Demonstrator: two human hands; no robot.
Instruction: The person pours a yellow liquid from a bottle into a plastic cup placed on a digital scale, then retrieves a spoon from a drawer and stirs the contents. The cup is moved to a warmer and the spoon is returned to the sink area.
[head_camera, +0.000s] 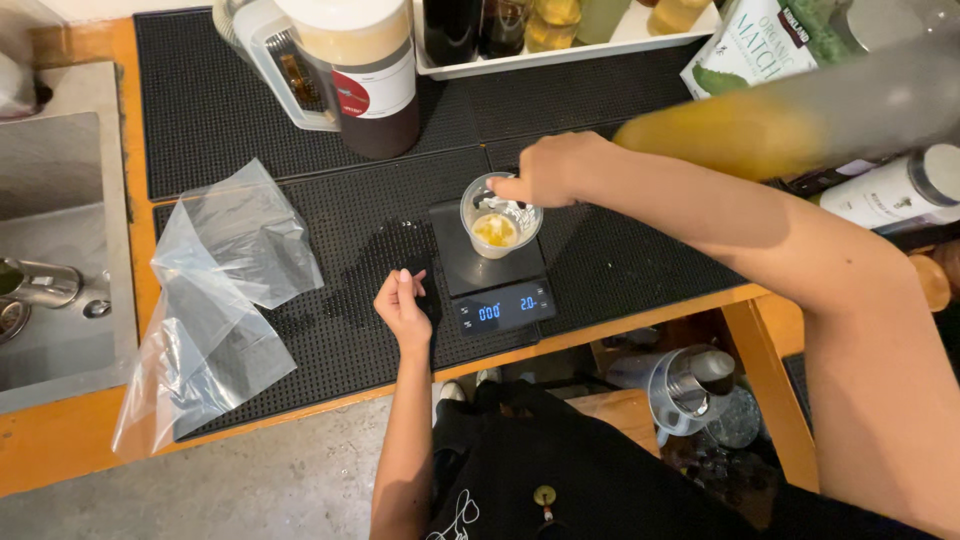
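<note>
Clearly, the black bar mat (300, 130) is catching spills under the digital scale (492, 280), which is weighing a clear plastic cup (497, 222). I'm steadying its rim with my right hand (548, 170), fingers pinching; my left hand (402, 306) is resting loosely curled, empty.

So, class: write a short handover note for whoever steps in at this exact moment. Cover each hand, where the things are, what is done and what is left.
Left hand: open, resting on the black mat beside the digital scale, holding nothing.
Right hand: at the rim of the clear plastic cup, fingers pinched there; what they grip is unclear.
Cup stands on the scale, with a little yellow liquid and something white inside.
A blurred bottle of yellow liquid is above the right forearm.
Done: cup on scale, some liquid in.
Left: cup mostly unfilled.
</note>
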